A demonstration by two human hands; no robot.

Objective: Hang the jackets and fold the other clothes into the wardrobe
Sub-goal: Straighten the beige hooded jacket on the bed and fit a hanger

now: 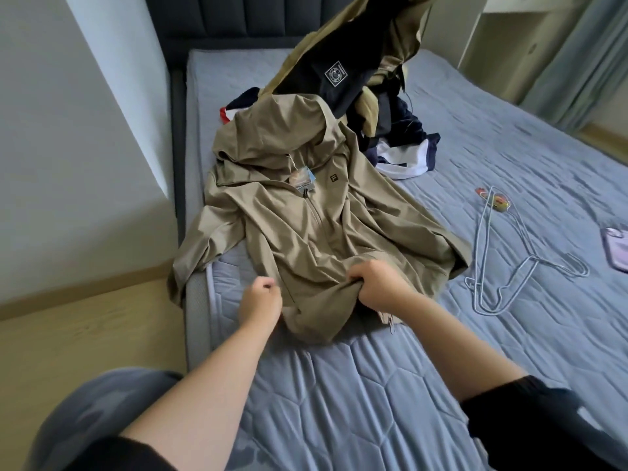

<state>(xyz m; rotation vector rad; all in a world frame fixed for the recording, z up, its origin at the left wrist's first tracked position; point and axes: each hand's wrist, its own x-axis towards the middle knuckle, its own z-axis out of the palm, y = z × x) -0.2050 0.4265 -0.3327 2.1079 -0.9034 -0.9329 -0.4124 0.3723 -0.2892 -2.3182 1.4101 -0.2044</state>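
While the khaki jacket (306, 232) lies zip-up at the bed's (339, 402) left edge, the right hand (377, 287) grips its bunched hem; the left hand (261, 297) is curled beside it, and whether it holds cloth cannot be told. Step, as judged: readying the jacket for hanging, which next calls for a wire hanger (483, 239), lying well apart. What the pale cupboard (503, 28) beyond holds cannot be made out.

The jacket (306, 226) lies on the bed (373, 402), one sleeve over the bed's left edge. A clothes pile (390, 130) sits behind it and hangers (503, 266) lie to its right. The left hand (261, 300) and right hand (377, 287) are at its near hem.
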